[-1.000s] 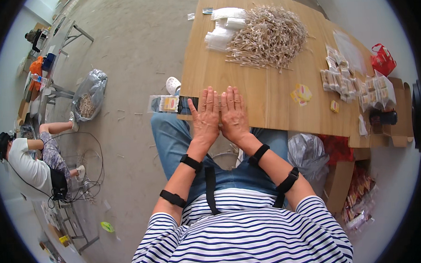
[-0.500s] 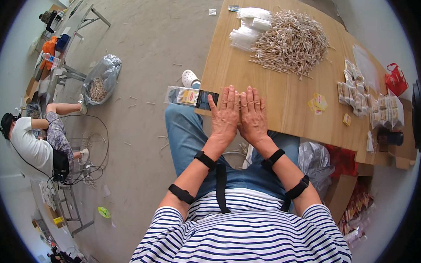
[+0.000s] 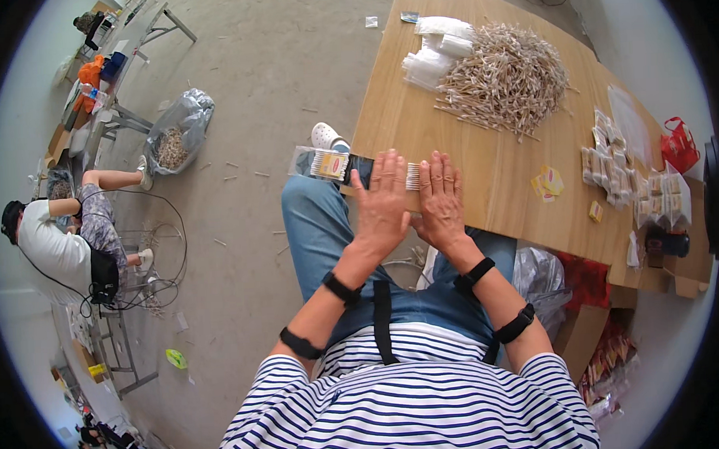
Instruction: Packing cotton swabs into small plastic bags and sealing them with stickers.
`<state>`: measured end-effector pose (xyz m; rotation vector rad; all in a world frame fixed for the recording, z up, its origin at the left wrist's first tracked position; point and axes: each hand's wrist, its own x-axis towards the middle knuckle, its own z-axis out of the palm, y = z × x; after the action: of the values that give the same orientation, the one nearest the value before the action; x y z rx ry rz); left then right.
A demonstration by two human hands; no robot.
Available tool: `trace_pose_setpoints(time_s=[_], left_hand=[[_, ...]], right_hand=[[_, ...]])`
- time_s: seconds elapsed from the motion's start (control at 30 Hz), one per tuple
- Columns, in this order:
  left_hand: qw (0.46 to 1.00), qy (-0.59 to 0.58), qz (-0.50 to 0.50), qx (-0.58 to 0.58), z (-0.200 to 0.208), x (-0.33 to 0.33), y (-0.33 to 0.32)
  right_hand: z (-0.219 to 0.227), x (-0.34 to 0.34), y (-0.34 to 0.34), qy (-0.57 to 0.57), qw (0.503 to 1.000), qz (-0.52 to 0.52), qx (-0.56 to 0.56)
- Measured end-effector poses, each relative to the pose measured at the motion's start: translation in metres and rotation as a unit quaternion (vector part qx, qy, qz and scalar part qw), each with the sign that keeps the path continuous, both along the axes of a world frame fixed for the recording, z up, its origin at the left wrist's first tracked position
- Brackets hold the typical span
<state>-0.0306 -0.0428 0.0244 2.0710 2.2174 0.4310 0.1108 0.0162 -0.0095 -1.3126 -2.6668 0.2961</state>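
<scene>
At the near edge of the table, a short row of cotton swabs point(image 3: 412, 177) lies side by side, its white tips showing between my hands. My left hand point(image 3: 382, 198) rests flat at the row's left with fingers stretched out. On the other side, my right hand point(image 3: 440, 198) is likewise flat, fingers straight and palm down. What lies beneath both palms is hidden. Just left of my left hand, a clear bag with a pack of swabs and a yellow label point(image 3: 330, 164) sits at the table corner, beside a dark blue piece partly covered by my fingers.
A large heap of loose swabs point(image 3: 506, 77) covers the far table, beside white plastic bags point(image 3: 428, 68). Yellow cards point(image 3: 547, 184) and filled packs point(image 3: 607, 164) lie to the right. A person point(image 3: 63, 243) sits at the left near a bag of swabs point(image 3: 171, 148) on the floor.
My hands have moved slightly apart, so the white tips of the swab row now show between them. The view has shifted a little.
</scene>
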Motion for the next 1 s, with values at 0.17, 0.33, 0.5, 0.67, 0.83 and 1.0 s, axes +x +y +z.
trace_pose_setpoints(time_s=[0.17,0.33,0.5,0.67,0.83,1.0], left_hand=[[0.956,-0.243,0.089,0.138,-0.006,-0.058,-0.045],[0.571,-0.764,0.295,0.045,-0.011,-0.083,-0.055],[0.478,-0.831,0.277,0.067,-0.05,-0.103,-0.036],[0.459,-0.836,0.292,0.069,-0.063,-0.11,-0.009],[0.402,-0.862,0.301,0.074,-0.075,-0.12,0.011],[0.359,-0.883,0.288,0.092,-0.086,-0.128,0.019]], right_hand=[[0.007,-0.002,-0.001,0.001,1.0,0.004,-0.018],[0.007,-0.001,0.0,-0.016,1.0,0.002,-0.024],[0.006,-0.002,-0.001,0.005,1.0,0.012,-0.002],[0.007,-0.004,0.0,-0.002,1.0,0.001,-0.007],[0.009,-0.006,-0.001,-0.011,1.0,-0.002,-0.012],[0.011,-0.006,-0.002,-0.001,1.0,0.001,-0.008]])
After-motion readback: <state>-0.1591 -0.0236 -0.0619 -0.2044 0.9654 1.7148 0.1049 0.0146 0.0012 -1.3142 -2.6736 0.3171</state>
